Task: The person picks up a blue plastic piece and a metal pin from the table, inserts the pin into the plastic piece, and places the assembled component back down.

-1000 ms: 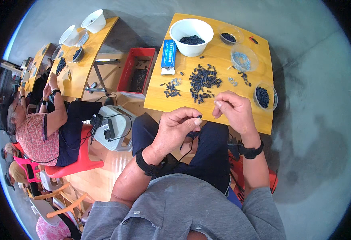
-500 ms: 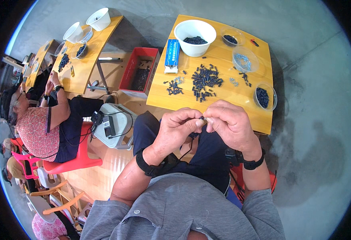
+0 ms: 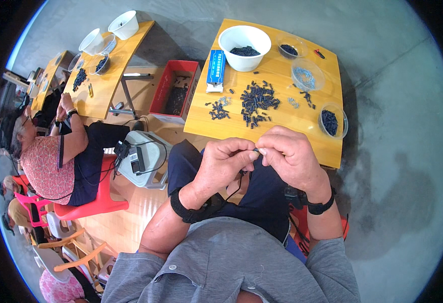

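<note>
Over my lap, just off the table's near edge, my two hands meet fingertip to fingertip. My left hand [image 3: 221,164] is closed in a pinch on a small black piece [image 3: 256,150], of which only a dark end shows. Thumb and forefinger of my right hand [image 3: 294,159] press together against the same spot; what they hold there is hidden. Beyond the hands, a pile of short black cylindrical pieces [image 3: 258,101] lies on the yellow table [image 3: 206,116]. A smaller cluster of black pieces [image 3: 219,111] lies left of it, beside small silvery parts [image 3: 225,101].
A white bucket [image 3: 244,59] with black pieces and a blue box [image 3: 215,73] stand at the back left. Clear tubs [image 3: 308,83] of silvery and black parts line the right. A red-handled tool [image 3: 319,53] lies far right. Left are a red bin [image 3: 171,113], a stool [image 3: 150,146] and a seated person [image 3: 49,161].
My fingertips have closed in a little more around the small piece, so less of it shows. The table and everything on it look the same.
</note>
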`<action>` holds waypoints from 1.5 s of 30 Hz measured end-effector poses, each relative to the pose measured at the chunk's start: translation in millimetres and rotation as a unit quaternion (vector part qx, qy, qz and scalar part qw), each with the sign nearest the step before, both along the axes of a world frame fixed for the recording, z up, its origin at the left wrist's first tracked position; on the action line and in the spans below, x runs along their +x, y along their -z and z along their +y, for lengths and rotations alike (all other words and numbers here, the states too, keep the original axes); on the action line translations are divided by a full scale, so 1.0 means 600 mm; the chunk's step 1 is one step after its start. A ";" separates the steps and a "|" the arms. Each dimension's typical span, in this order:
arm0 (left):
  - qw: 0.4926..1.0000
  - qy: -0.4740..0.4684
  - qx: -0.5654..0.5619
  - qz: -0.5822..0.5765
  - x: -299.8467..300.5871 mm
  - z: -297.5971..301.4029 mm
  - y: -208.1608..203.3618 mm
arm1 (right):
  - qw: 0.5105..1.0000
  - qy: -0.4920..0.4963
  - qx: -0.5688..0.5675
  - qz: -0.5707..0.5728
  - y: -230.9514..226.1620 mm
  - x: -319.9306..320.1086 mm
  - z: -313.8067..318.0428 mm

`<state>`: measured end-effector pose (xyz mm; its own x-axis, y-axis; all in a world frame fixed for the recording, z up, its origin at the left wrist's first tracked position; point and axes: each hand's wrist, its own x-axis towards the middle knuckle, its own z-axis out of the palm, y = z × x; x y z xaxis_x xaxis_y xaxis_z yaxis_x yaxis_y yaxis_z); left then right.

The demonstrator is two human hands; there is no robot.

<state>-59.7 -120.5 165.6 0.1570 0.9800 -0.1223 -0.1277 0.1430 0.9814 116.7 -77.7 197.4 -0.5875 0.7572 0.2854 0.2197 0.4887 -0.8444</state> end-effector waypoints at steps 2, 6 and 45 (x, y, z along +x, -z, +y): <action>1.000 -0.004 -0.015 -0.008 0.000 -0.003 -0.003 | 0.999 0.022 -0.041 0.016 -0.002 -0.005 -0.005; 0.999 -0.018 -0.020 -0.030 0.002 -0.007 0.004 | 0.996 0.044 -0.067 0.049 0.003 -0.011 -0.014; 0.996 0.036 -0.049 -0.065 -0.018 -0.012 -0.003 | 0.992 0.025 0.125 -0.022 0.000 -0.015 -0.030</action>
